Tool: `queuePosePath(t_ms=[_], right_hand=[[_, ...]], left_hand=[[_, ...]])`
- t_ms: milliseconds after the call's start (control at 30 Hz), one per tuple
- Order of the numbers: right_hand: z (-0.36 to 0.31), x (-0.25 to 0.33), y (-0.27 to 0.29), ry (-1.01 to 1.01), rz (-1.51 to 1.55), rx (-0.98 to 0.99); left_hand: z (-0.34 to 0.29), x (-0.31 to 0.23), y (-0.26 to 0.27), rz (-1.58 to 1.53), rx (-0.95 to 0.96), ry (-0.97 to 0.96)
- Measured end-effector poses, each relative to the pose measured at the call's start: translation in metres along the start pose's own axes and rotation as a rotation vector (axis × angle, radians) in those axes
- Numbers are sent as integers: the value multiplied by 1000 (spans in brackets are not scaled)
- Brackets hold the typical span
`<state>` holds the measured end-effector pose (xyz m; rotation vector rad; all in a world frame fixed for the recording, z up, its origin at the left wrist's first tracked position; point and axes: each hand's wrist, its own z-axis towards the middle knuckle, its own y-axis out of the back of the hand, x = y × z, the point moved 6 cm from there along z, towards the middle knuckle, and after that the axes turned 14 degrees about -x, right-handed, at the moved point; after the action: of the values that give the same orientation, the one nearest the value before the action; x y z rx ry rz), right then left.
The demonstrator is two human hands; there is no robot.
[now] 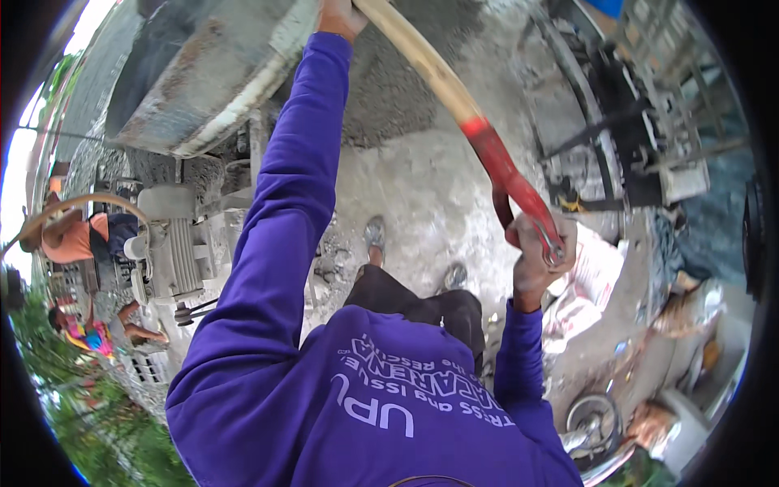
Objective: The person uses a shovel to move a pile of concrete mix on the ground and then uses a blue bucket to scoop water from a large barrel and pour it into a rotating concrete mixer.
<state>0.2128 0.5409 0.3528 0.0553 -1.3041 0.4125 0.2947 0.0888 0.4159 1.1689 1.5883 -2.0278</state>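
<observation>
Both my hands are on a shovel (430, 69) with a pale wooden shaft and a red metal grip end. My left hand (341, 18) is closed round the shaft at the top edge of the view, arm stretched far forward. My right hand (545, 256) is wrapped round the red grip at the near end, close to my right side. The shaft slants from upper left down to the right. Its blade lies outside the picture. Beyond it, a heap of grey, sandy material (398, 89) covers part of the floor.
A large, dusty metal trough (211, 81) stands at upper left, with a grey motor (172, 243) nearer me. Two people (73, 235) are at far left. White sacks (588, 280) lie to the right, below dark metal framing (608, 122). A wheel (594, 422) shows at lower right.
</observation>
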Motion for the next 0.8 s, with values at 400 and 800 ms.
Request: queuePosePath(t_ms=[400, 800], right_hand=[[-258, -130, 472, -1147, -504, -844], [-268, -88, 478, -1324, -826, -944]], left_hand=[[-430, 619, 209, 704, -732, 980], [-612, 708, 254, 745, -868, 1442]])
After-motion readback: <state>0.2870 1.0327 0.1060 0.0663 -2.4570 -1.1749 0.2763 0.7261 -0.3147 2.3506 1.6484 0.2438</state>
